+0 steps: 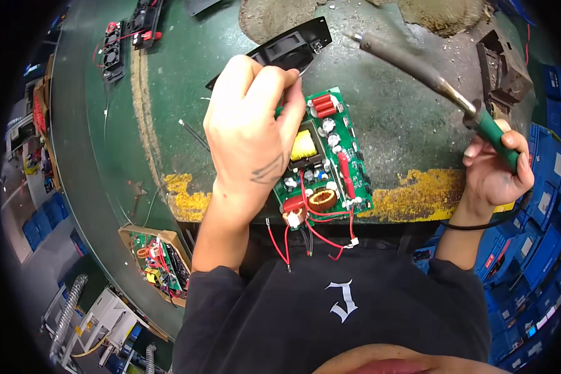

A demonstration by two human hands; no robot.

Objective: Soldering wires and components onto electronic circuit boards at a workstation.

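Observation:
My left hand (246,134) is closed in a pinch over the upper left of a green circuit board (350,140). A thin pale wire shows at its fingertips, close to a black panel with a fan (293,50); its far end is hard to make out. The board carries a yellow-wound transformer (303,144), a copper-wound ring coil (322,199) and red parts. Red leads (321,237) hang off its near edge. My right hand (492,165) grips a soldering iron (411,65) by its green handle, with the tip pointing up and left, apart from the board.
A rusty metal holder (505,65) stands at the far right of the worn green bench (393,118). Small fans (112,53) with red wires lie at the far left. A cardboard box (126,235) of circuit boards sits at left; blue bins (545,206) stand at right.

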